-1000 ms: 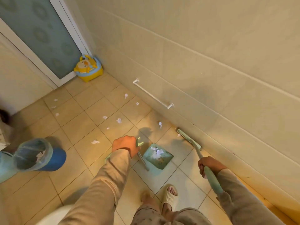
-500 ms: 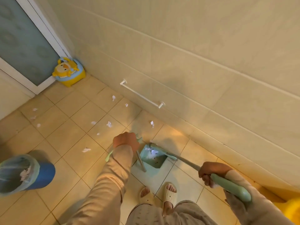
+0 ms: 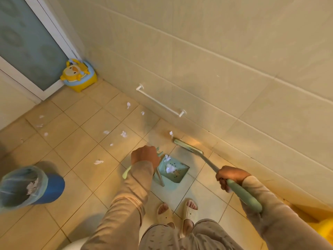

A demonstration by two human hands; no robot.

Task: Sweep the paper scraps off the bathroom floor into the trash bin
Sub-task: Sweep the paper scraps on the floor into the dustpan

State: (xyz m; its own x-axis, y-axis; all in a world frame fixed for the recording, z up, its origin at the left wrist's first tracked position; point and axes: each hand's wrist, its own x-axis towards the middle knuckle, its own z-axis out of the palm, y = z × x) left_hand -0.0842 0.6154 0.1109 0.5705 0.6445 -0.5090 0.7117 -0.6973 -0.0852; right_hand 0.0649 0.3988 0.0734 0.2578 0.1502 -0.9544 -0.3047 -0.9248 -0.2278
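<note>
My left hand grips the top of the handle of a light green dustpan, which rests on the tiled floor with white paper scraps in it. My right hand grips the green handle of a broom. The broom head lies on the floor near the wall, just beyond the dustpan. One scrap sits right by the broom head. Several more scraps are scattered over the tiles to the left. A blue trash bin with a clear liner stands at the left with paper in it.
A tiled wall runs along the right with a low white towel bar. A yellow and blue child's potty stands in the corner by a frosted glass door. My feet in slippers stand behind the dustpan. Something yellow is at the lower right.
The broom head has swung from over the dustpan back out toward the wall, near the scrap there. My left hand has kept hold of the dustpan handle.
</note>
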